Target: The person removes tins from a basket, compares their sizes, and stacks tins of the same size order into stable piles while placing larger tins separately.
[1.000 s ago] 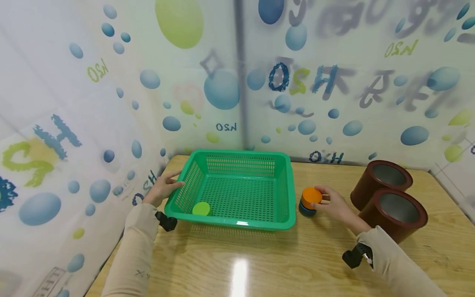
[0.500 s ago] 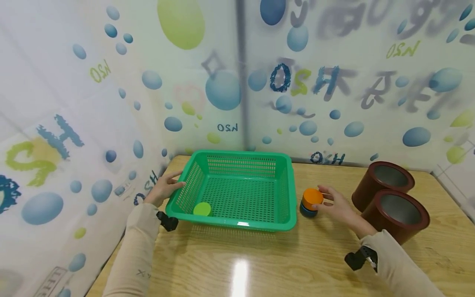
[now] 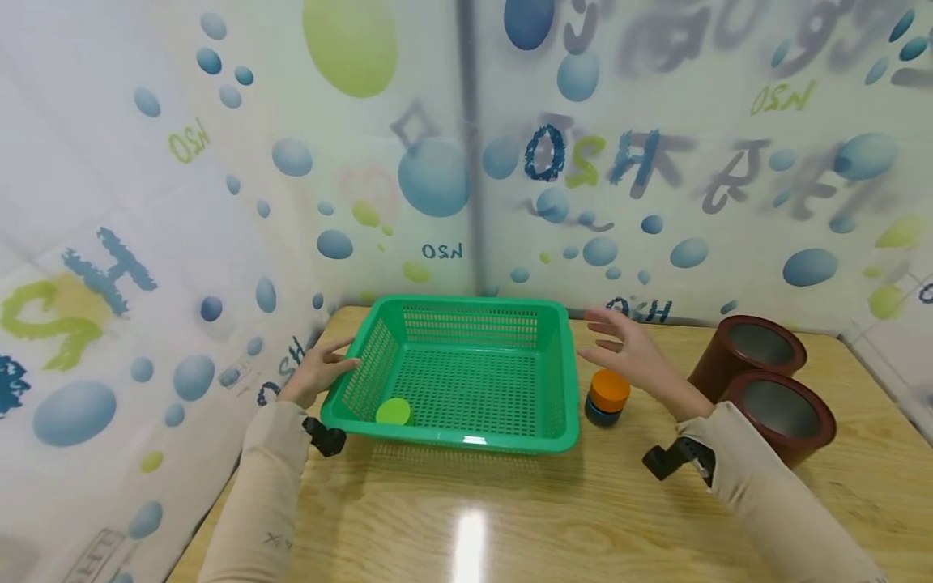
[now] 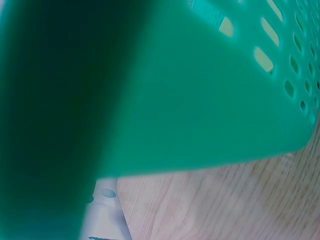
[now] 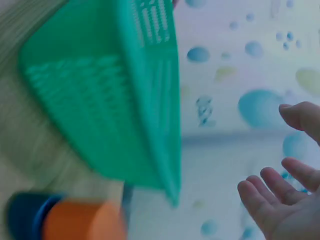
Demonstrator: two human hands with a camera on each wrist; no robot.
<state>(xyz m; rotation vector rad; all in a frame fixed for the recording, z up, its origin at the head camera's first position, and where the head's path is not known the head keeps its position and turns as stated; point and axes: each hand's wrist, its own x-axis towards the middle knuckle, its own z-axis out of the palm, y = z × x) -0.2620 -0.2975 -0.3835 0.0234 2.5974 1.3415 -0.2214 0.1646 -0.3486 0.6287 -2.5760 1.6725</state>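
My left hand (image 3: 317, 374) holds the left rim of a green plastic basket (image 3: 445, 440), thumb over the rim. Only the basket's wall (image 4: 200, 115) shows in the left wrist view; the hand is out of sight there. A lime-green round block (image 3: 394, 411) is in the basket's near left corner. Right of the basket, an orange round block (image 3: 609, 389) sits on a dark blue round block (image 3: 602, 414). My right hand (image 3: 628, 350) is raised beyond this stack, near the basket's right rim, fingers spread and nothing in them.
Two brown cylindrical containers (image 3: 783, 411) with grey insides stand at the right, close to my right forearm. The wooden table (image 3: 539, 518) meets a wall covering (image 3: 437, 178) printed with bubbles at the back and left.
My right hand has left the orange block and moved up and away toward the basket's right rim. The block stays on the blue one. My left hand keeps its place.
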